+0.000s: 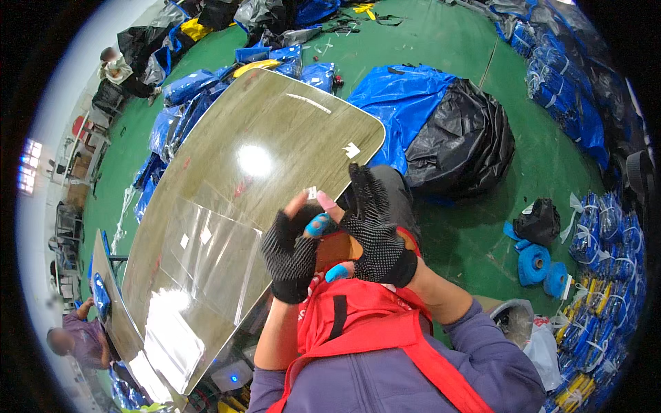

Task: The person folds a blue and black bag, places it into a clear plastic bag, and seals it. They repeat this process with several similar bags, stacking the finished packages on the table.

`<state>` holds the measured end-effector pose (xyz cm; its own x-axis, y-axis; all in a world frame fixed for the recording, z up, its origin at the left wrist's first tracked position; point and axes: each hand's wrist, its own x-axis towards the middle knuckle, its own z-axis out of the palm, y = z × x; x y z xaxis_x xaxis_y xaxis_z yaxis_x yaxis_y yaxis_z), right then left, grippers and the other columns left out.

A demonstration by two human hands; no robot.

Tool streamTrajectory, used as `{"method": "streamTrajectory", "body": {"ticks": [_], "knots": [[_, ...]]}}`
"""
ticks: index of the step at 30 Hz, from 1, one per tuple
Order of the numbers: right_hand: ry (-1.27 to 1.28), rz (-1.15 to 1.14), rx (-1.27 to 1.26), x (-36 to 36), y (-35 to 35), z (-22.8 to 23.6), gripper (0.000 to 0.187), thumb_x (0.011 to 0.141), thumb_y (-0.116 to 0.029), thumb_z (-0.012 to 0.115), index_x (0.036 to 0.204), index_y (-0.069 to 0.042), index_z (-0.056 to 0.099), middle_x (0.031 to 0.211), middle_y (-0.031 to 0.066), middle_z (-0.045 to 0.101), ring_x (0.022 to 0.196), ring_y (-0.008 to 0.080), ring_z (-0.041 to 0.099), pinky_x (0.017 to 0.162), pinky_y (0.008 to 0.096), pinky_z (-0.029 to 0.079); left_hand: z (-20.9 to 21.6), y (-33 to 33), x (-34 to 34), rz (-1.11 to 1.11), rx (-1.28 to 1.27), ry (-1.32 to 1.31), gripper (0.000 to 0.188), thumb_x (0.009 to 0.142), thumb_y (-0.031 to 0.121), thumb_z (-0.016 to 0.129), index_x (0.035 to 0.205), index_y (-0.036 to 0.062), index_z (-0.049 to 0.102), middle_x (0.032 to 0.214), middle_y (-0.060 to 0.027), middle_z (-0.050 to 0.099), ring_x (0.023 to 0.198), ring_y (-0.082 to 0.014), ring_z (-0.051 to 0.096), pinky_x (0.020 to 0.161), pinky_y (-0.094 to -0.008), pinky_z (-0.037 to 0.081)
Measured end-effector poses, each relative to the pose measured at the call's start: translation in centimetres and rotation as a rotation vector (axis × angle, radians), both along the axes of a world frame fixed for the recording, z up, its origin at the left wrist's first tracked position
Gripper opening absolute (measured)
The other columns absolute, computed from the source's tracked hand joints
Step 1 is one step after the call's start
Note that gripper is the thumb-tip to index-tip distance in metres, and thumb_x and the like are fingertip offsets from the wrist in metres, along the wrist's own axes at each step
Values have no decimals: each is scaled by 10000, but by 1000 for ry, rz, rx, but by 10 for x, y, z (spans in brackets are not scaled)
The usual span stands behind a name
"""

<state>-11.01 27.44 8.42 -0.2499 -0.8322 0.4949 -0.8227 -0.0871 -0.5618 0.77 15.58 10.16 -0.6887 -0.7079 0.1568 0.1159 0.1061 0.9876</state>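
My left hand [290, 255] and my right hand [377, 230] are close together above my lap, both in black dotted work gloves with some fingertips bare. Blue tape wraps a couple of the bare fingers. A small white label [312, 193] is between the bare fingertips of both hands, at the table's near edge. My left fingers are bent in around it. On my right hand one gloved finger stands stretched away from the pinching fingertips. Beneath the hands are my red apron [344, 310] and a brown patch, partly covered by the fingers.
A wood-grain table [275, 124] carries a clear plastic sheet [220, 255], white sheets [172, 341] and stray labels. Beside it slumps a large blue and black bag [461, 138]. Blue tape rolls [533, 265] and bundled blue packs [606, 234] lie right. Other people are at the left.
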Motion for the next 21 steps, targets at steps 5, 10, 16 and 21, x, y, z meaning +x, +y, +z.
{"method": "streamTrajectory", "body": {"ticks": [5,10,16,21], "knots": [[200,-206,95,0,6,6,949,683,-694,610,1471,-233,348,1518,291,160,1389,510,162,1055,679,115,19,10,2,127,-796,-302,258,784,-34,660,1022,63,683,874,-121,685,775,-214,674,713,-305,515],[225,-194,70,4,14,9,933,703,-657,592,1462,-165,360,1527,242,202,1395,486,180,1055,695,92,14,8,0,78,-926,-270,334,725,33,664,1044,130,650,752,-97,602,650,-293,603,590,-371,481],[172,-207,85,2,18,4,927,737,-657,560,1451,-101,359,1519,242,227,1400,467,186,1056,704,69,11,7,-11,-1,-924,-329,302,727,64,676,1018,123,624,802,-105,625,685,-298,621,604,-378,491],[152,-212,86,1,13,-8,951,740,-683,562,1455,-91,353,1518,255,215,1403,475,165,1083,657,82,7,0,-19,11,-795,-264,247,654,69,754,872,59,638,790,-139,634,696,-310,644,626,-344,510]]}}
